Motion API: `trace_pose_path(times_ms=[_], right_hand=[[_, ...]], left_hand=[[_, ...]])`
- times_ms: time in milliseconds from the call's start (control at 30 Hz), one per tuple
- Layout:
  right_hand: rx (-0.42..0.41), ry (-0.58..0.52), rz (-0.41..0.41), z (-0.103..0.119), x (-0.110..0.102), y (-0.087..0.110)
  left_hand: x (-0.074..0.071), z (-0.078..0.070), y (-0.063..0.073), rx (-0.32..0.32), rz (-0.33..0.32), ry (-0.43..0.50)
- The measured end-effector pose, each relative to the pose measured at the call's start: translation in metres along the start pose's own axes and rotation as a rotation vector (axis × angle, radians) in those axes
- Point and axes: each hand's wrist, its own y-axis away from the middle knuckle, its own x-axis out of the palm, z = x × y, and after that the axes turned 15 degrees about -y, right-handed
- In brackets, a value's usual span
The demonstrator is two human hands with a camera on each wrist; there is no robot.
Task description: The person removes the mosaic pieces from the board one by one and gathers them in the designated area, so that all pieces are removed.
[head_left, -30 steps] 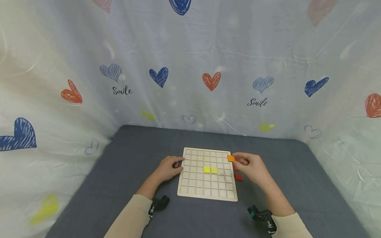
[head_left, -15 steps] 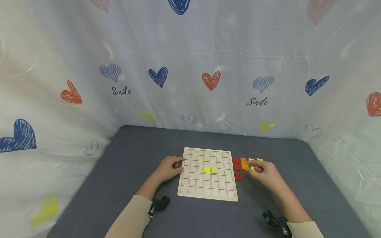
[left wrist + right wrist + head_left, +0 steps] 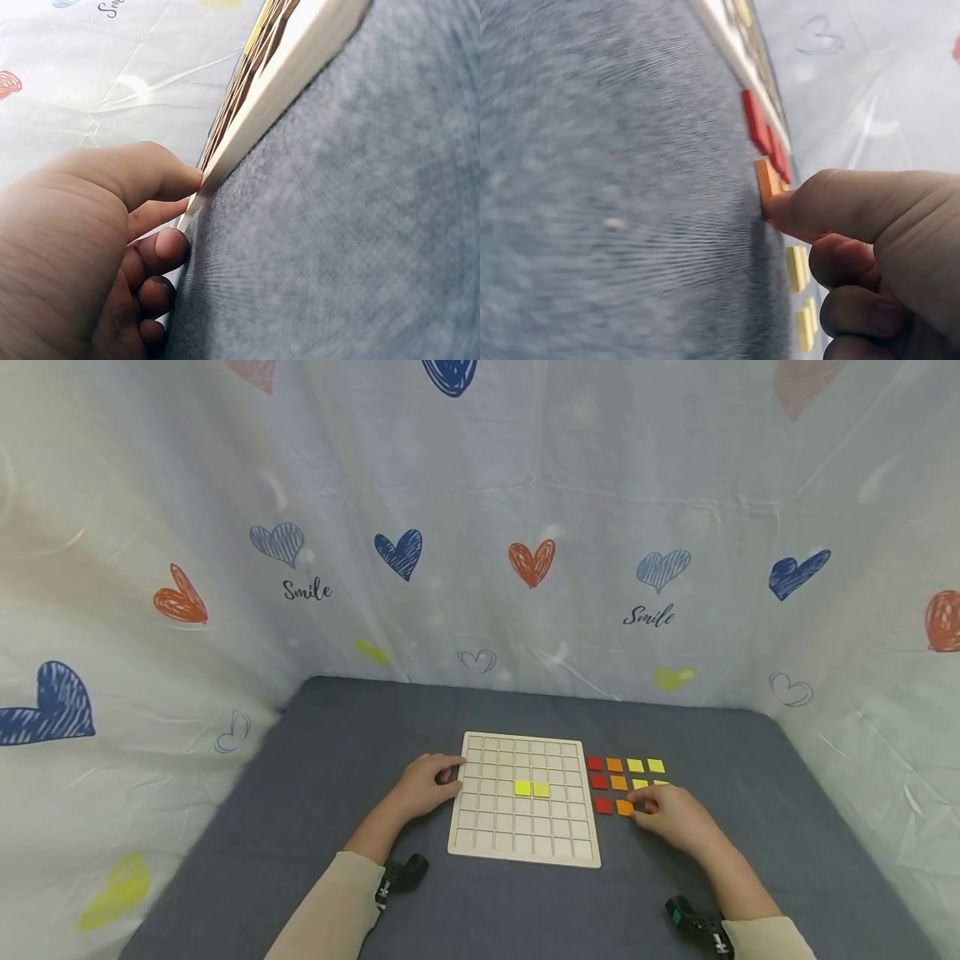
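Observation:
My left hand (image 3: 423,787) rests at the left edge of a pale wooden grid board (image 3: 495,845), with thumb and index fingertips touching that edge. Its other fingers are loosely curled in the left wrist view. Two yellow tiles (image 3: 532,789) lie side by side in cells near the board's middle. To the right of the board, my right hand (image 3: 678,818) pinches an orange square tile (image 3: 625,808) at its right end, down at the cloth. That tile (image 3: 766,184) stands beside a red one in the right wrist view.
Red tiles (image 3: 598,782) form a column along the board's right edge. Two more orange tiles (image 3: 617,774) come beside them, then yellow tiles (image 3: 646,766), some partly hidden by my right hand. Dark grey cloth covers the table (image 3: 375,718); a heart-printed curtain (image 3: 480,610) hangs behind.
My right hand has carried the orange tile from the board's upper right corner rightward, then toward me, down to the front of the orange column. The left hand and board stay put.

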Motion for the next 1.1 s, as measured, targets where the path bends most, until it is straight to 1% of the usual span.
trace_pose_path(times_ms=[233,400,533,633,767,867,967,1100], right_hand=[[-0.027,0.002,-0.021,-0.004,0.002,0.001],[-0.025,0.004,-0.036,-0.002,0.000,0.000],[-0.040,-0.023,-0.054,0.008,-0.005,-0.001],[-0.047,-0.055,-0.064,0.017,-0.008,-0.003],[-0.068,-0.064,-0.076,0.029,-0.010,-0.006],[-0.082,-0.092,-0.070,0.038,-0.008,-0.010],[-0.080,-0.139,-0.061,0.046,-0.004,-0.013],[-0.098,-0.160,-0.069,0.058,0.004,-0.019]], left_hand=[[-0.001,-0.001,-0.001,0.004,-0.003,0.004],[-0.002,-0.001,0.000,0.016,-0.004,0.018],[-0.002,0.000,0.000,0.026,-0.009,0.018],[0.000,0.001,-0.001,0.015,0.003,0.007],[0.001,0.001,-0.002,-0.001,0.008,0.003],[0.001,0.000,-0.002,-0.005,0.006,0.012],[0.000,0.000,-0.002,-0.003,0.011,0.012],[0.000,0.002,-0.001,0.008,0.011,0.007]])
